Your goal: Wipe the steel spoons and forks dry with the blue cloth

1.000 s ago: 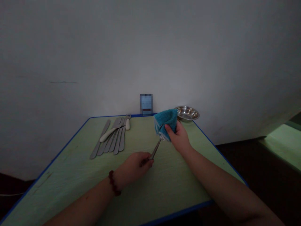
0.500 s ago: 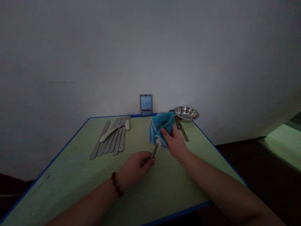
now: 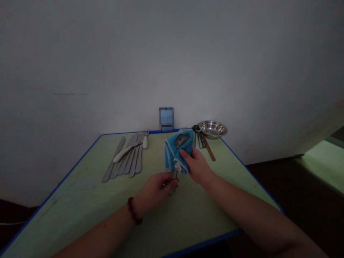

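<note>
My left hand (image 3: pixel 161 188) pinches the handle of a metal spoon (image 3: pixel 182 139), whose bowl points away from me. Folded about that spoon is a blue cloth (image 3: pixel 170 152) with a pale edge and a white tag. My right hand (image 3: pixel 197 165) grips the cloth from the right, thumb pressed on top just below the bowl. The cloth covers most of the handle's upper part; the bowl's face shows. Both hands are above the table (image 3: pixel 150 229).
Several grey knives (image 3: pixel 129 161) lie fanned at the left with white-handled cutlery (image 3: pixel 123 153). Beyond the cloth, to the right, are spoons (image 3: pixel 200 139), chopsticks (image 3: pixel 209 150) and a steel bowl (image 3: pixel 213 128). A screen device (image 3: pixel 166 120) leans against the wall.
The cloth and my right hand have shifted left and slightly toward me. The spoon has turned, so more of its bowl shows. My left hand keeps its hold on the handle.
</note>
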Motion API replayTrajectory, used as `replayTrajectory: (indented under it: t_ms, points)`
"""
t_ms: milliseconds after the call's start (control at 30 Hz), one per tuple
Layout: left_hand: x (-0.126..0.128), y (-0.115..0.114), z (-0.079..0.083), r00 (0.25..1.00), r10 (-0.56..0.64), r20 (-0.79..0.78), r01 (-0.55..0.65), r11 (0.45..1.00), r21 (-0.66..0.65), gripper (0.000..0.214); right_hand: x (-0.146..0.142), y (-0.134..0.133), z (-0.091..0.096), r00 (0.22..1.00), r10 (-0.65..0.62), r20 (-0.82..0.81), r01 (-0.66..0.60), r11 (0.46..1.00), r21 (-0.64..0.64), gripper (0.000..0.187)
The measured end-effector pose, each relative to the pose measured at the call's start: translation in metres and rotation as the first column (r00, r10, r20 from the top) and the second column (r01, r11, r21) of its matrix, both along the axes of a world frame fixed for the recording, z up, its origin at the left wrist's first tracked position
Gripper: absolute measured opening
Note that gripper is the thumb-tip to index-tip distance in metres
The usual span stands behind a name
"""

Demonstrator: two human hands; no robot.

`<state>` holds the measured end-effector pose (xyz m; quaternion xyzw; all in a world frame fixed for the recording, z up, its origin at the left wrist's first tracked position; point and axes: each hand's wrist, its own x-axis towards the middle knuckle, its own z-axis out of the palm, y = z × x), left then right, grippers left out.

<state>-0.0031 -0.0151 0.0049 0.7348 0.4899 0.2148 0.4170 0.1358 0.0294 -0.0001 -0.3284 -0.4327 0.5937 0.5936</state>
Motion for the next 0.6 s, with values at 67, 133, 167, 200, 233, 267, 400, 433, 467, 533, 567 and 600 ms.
replayTrajectory:
  t_ms: [67,133,167,200,233,267,400,433,467,533,567,600]
  points:
    - [0.001,0.0,0.002,1.0,0.0,0.03,0.002,0.998,-0.067,0.024,-0.001,-0.001,0.0,0.999,0.025,-0.047,-0.028,0.999,-0.046,0.02]
    - [0.002,-0.001,0.003,0.997,-0.007,0.07,0.015,0.993,-0.118,0.023,-0.001,-0.001,0.002,0.995,0.043,-0.087,-0.05,0.995,-0.089,0.02]
    - [0.001,-0.001,0.004,0.995,-0.012,0.097,0.025,0.989,-0.143,0.022,-0.001,-0.001,0.003,0.994,0.044,-0.098,-0.054,0.993,-0.106,0.02]
    - [0.001,-0.001,0.004,0.992,-0.015,0.126,0.036,0.985,-0.167,0.022,-0.001,-0.001,0.005,0.994,0.041,-0.103,-0.053,0.991,-0.119,0.02]
    - [0.001,-0.001,0.004,0.988,-0.017,0.154,0.047,0.981,-0.19,0.022,-0.001,-0.001,0.006,0.994,0.034,-0.104,-0.047,0.99,-0.13,0.021]
    - [0.0,-0.001,0.004,0.983,-0.019,0.181,0.058,0.975,-0.213,0.023,0.0,-0.001,0.008,0.995,0.025,-0.101,-0.039,0.99,-0.139,0.021]
    - [-0.001,-0.001,0.006,0.958,-0.004,0.287,0.095,0.948,-0.304,0.024,0.002,-0.002,0.012,0.994,0.018,-0.104,-0.032,0.99,-0.139,0.021]
    - [-0.002,-0.002,0.006,0.95,0.004,0.311,0.103,0.94,-0.327,0.024,0.002,-0.002,0.013,0.994,0.025,-0.109,-0.04,0.99,-0.136,0.021]
    - [-0.002,-0.002,0.006,0.943,0.01,0.334,0.112,0.932,-0.346,0.024,0.002,-0.002,0.014,0.993,0.037,-0.115,-0.053,0.989,-0.138,0.02]
    - [-0.002,-0.002,0.006,0.927,0.014,0.376,0.135,0.92,-0.368,0.023,0.002,-0.003,0.015,0.989,0.062,-0.136,-0.083,0.984,-0.157,0.021]
    - [-0.002,-0.003,0.005,0.92,0.015,0.392,0.144,0.917,-0.373,0.023,0.002,-0.003,0.015,0.986,0.074,-0.148,-0.099,0.98,-0.17,0.021]
    - [-0.003,-0.003,0.005,0.915,0.016,0.403,0.151,0.914,-0.377,0.022,0.002,-0.003,0.016,0.984,0.085,-0.16,-0.114,0.977,-0.182,0.022]
